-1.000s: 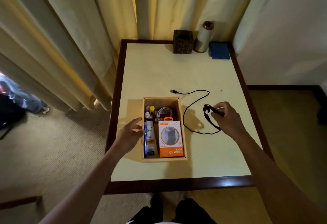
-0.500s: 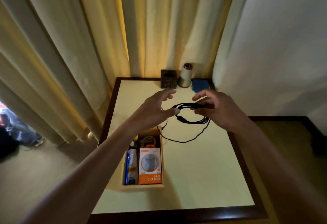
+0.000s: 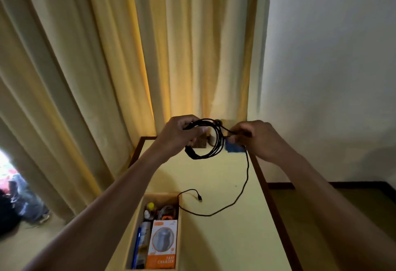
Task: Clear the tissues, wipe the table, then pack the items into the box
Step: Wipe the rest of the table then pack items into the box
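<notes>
— Left hand (image 3: pixel 182 134) grips the black cable (image 3: pixel 203 157) coil up above the counter (image 3: pixel 225 238), right hand (image 3: pixel 256 139) pinches the loose run.
— yeah but the tail lies by the box (image 3: pixel 159 195) corner, one fast wrap could snag there and tug it lol

Bare L forearm (image 3: pixel 120 187) (R forearm (image 3: pixel 310 176) too).

White lettering reading "FAST CHARGER" runs across the orange charger pack (image 3: pixel 162 247) lying inside the wooden box (image 3: pixel 179 217).
</notes>
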The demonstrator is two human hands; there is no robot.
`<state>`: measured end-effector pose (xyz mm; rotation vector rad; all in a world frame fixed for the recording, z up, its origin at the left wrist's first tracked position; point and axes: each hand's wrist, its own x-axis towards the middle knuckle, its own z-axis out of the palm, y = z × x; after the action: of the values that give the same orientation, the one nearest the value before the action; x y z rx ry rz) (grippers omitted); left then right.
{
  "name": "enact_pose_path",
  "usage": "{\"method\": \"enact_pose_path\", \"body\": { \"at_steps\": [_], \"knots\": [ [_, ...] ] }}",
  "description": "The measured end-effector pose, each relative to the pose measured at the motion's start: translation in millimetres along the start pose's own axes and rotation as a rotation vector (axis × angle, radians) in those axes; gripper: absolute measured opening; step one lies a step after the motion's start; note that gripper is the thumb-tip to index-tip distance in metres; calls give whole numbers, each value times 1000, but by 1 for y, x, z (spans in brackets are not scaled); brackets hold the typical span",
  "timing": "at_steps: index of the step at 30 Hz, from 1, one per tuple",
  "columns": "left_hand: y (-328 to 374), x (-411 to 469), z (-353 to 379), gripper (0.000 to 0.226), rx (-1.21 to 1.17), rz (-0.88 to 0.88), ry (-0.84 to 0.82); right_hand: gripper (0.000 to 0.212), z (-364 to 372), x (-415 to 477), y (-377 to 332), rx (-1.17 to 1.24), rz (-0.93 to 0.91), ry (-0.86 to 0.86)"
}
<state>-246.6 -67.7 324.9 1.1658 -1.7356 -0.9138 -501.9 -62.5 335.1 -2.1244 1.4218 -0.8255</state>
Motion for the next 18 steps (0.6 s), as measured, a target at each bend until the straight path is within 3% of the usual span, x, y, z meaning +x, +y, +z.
{"method": "enact_pose_path", "body": {
  "at_steps": [3, 6, 8, 12, 16, 18],
  "knots": [
    [4, 4, -8, 13, -12, -97, -31, 10, -18, 0, -4, 29, -41, 62],
    [2, 8, -12, 29, -348, -257, -57, 11, -28, -3, -7, 152, -87, 112],
    [2, 13, -12, 23, -514, -287, 62, 12, -32, -8, -7, 226, -100, 101],
    [10, 20, -15, 14, -716, -244, 216, 18, -22, -23, 5, 190, -83, -76],
    [32, 22, -8, 13, -721, -127, 181, 22, 0, -29, 18, 17, -153, -311],
    [42, 20, 1, 13, -632, -76, 136, 34, 8, -30, 19, 63, -105, -438]
  ]
}}
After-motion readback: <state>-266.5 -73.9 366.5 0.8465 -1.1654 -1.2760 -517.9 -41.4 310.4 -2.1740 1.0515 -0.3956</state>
